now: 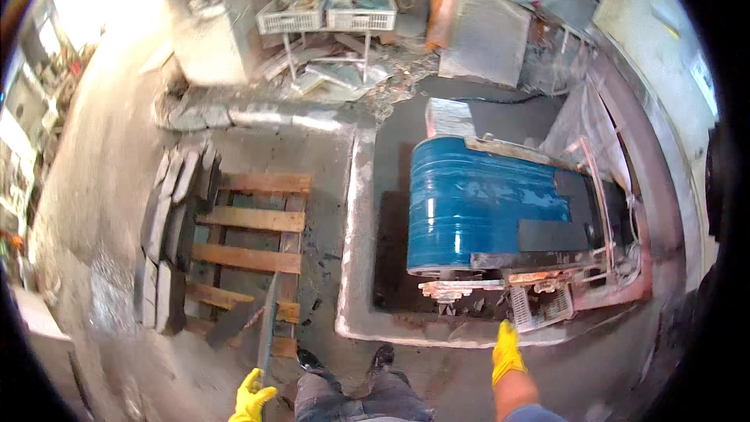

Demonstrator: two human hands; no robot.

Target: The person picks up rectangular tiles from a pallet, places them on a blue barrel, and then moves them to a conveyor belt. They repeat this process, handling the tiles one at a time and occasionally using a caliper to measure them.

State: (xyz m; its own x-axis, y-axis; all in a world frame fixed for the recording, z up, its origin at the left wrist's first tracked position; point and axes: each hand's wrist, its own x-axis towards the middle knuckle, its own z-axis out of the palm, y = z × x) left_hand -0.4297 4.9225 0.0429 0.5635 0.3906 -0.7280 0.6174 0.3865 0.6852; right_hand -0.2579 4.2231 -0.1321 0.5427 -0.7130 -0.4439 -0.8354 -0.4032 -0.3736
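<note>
My left hand (254, 397), in a yellow glove, is closed on the near end of a long, thin grey slab (269, 320). The slab is seen on its narrow edge, and its far end reaches over the wooden pallet (250, 219). On the pallet's left side several similar dark grey slabs (160, 289) lean in a row. My right hand (508, 353), also gloved in yellow, is held out with its fingers stretched forward and holds nothing. It is nearest to a white plastic crate (541, 309) below the machine with a wet blue belt (476, 203).
A low concrete kerb (355, 219) runs around the machine's pit, between it and the pallet. Dark slab pieces (556, 236) lie on the belt. Farther back, two white crates (361, 19) stand on a metal stand amid rubble. Small dark shards lie beside the pallet.
</note>
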